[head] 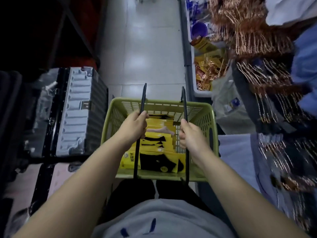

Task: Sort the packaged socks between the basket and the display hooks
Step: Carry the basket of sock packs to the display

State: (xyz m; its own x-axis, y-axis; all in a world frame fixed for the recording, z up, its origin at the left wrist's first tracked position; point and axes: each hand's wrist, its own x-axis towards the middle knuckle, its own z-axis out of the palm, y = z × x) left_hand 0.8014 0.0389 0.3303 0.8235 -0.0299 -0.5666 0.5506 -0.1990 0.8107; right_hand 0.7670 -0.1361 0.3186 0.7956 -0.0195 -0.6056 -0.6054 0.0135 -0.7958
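A grey shirt lies nearest. Beyond it, the left hand has its fingers clamped round the left handle, and the right hand round the right handle, of the green basket. Yellow sock packs lie inside it, and the display hooks hang to the right.

Dim, dark at left; glare on the floor tiles; display hooks motion-blurred; edges bend
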